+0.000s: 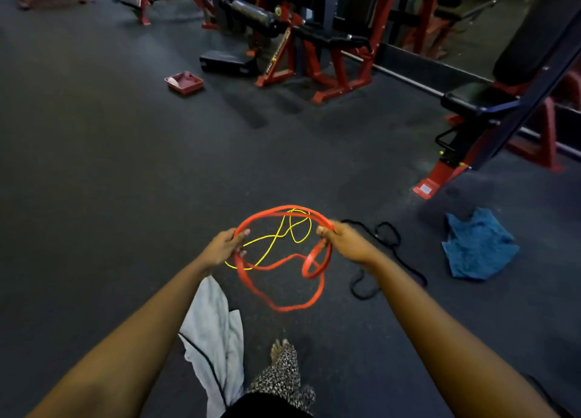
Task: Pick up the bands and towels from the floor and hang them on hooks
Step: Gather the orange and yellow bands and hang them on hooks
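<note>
Holds a red band (290,308) up over the floor (125,166) with both hands. With the left hand (224,244), grips one side of the band's top arc, fingers curled round it. With the right hand (341,240), grips the other side, thumb on top. Below and between the hands, the rest of the band in twisted, sagging loops, blurred at the lowest one; cannot tell whether clear of the floor.

Through the red loops, a thin yellow band (267,238), tangled, one part running in at the left hand; cannot tell which fingers pin it, if any.

On the floor just right of the right hand, a black band (363,297), partly hidden behind the right forearm. Farther right, a crumpled blue towel (478,244), near the red foot of a bench (465,98).

Under the left forearm, a white towel (213,323) with a dark edge line, upper end hidden by the arm; cannot tell whether lying on the floor or hanging.

At the bottom edge, a bare foot (279,348) and a patterned trouser leg (283,376), cut off by the frame.

Toward the far side of the floor, a red tray (184,83) with something pale inside, too small to name. Beside it, red-framed machines (276,68), dim and cut off at the top.
</note>
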A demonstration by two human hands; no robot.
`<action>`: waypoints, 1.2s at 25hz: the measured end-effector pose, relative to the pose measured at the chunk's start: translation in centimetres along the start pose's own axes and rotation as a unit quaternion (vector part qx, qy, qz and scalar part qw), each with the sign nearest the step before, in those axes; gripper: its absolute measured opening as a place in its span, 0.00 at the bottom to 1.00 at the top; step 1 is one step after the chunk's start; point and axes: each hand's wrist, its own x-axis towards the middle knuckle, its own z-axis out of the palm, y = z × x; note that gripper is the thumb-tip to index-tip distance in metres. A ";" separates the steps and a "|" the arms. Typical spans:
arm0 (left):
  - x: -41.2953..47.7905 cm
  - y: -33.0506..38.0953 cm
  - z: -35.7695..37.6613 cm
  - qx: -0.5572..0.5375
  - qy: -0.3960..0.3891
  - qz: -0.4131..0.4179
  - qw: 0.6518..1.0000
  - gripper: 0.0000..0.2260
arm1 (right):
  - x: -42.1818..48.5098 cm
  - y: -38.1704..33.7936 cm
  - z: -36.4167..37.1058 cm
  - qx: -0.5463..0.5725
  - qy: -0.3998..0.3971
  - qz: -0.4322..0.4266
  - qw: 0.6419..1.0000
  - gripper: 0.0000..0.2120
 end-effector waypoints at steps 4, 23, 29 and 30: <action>4.8 3.6 -1.3 0.180 -0.041 0.042 0.982 0.12 | 5.0 1.7 3.5 -0.085 -0.016 0.025 0.996 0.34; 25.3 -6.5 -5.2 -0.486 0.319 -0.102 0.807 0.10 | 37.9 -1.3 17.7 -0.025 -0.428 -0.080 0.900 0.14; 33.6 -25.5 2.2 -0.252 0.351 -0.239 0.869 0.07 | 52.3 16.8 24.9 -0.031 -0.501 0.097 0.859 0.20; 35.6 -28.4 3.9 -0.222 0.324 -0.239 0.888 0.05 | 55.0 20.8 26.1 -0.038 -0.439 0.134 0.887 0.20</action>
